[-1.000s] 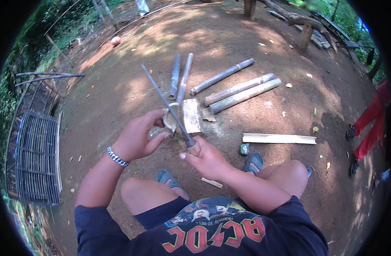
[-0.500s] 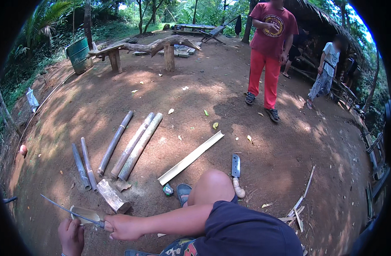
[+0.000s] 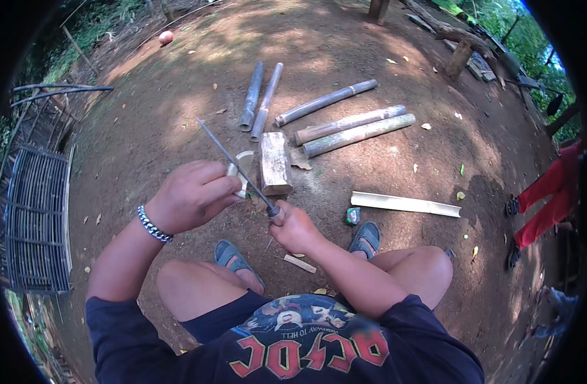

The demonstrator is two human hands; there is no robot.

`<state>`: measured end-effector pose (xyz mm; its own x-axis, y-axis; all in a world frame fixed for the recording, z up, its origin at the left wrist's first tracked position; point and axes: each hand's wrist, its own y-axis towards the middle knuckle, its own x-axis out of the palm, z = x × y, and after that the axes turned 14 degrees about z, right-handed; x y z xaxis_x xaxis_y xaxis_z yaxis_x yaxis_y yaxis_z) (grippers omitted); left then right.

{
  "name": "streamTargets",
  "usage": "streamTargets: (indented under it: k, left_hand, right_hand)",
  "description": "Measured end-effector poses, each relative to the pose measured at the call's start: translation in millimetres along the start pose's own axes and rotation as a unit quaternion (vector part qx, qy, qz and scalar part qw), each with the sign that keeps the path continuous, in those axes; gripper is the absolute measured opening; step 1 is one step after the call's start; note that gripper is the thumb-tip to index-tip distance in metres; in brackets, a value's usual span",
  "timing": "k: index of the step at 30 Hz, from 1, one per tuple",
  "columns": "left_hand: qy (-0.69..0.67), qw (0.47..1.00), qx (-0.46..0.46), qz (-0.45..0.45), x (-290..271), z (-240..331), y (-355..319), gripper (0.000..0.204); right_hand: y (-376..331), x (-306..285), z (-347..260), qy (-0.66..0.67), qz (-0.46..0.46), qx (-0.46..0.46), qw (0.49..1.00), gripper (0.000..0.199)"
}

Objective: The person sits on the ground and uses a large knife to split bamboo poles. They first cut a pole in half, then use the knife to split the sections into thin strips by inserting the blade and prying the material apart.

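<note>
My left hand point(image 3: 194, 195), with a chain bracelet at the wrist, pinches a short curved piece of pale split bamboo point(image 3: 232, 171). In my right fist is the handle of a long, narrow-bladed knife point(image 3: 224, 150). The blade slants up and left from my right hand point(image 3: 298, 232) and crosses over the bamboo piece. Whether its edge touches the bamboo I cannot tell. Just beyond my hands a squared wood block point(image 3: 276, 157) lies on the dirt. A thin pale strip point(image 3: 300, 263) is on the ground between my feet.
Several bamboo poles point(image 3: 354, 125) lie beyond the block. To the right are a split bamboo half point(image 3: 405, 204) and a small green-and-black object point(image 3: 352, 216). A slatted bamboo rack point(image 3: 37, 217) stands at the left. Someone in red trousers point(image 3: 549, 182) stands at the far right.
The view has swung left and down, so my lap and the bamboo rack now show. Both hands still hold the same things; the big knife on the ground has left the view.
</note>
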<state>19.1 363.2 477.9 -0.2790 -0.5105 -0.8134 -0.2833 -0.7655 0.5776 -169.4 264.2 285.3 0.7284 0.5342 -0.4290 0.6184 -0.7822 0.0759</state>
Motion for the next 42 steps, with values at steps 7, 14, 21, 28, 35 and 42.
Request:
streamTargets:
  k: [7, 14, 21, 28, 35, 42]
  left_hand:
    - [0.017, 0.999, -0.047, 0.003, -15, -7, -19, 0.025]
    - [0.020, 0.999, -0.026, 0.017, 0, -5, -10, 0.023]
    - [0.046, 0.997, -0.050, 0.037, 9, 3, -12, 0.023]
    - [0.069, 0.996, -0.037, 0.035, 7, 11, -14, 0.023]
    - [0.075, 0.995, -0.057, 0.039, 3, 16, -20, 0.023]
    - [0.069, 0.994, -0.064, 0.047, -13, -5, -36, 0.021]
  right_hand:
    - [12, -13, -22, 0.145, -0.209, 0.161, 0.954, 0.034]
    - [19, -11, -26, -0.039, -0.083, 0.016, 0.996, 0.035]
    - [18, -31, -42, -0.088, -0.095, 0.066, 0.989, 0.040]
    - [14, -32, -42, -0.119, -0.079, 0.060, 0.988, 0.039]
    - [15, -38, -48, -0.125, -0.086, 0.041, 0.988, 0.036]
    - [16, -22, -61, 0.008, -0.178, 0.062, 0.982, 0.029]
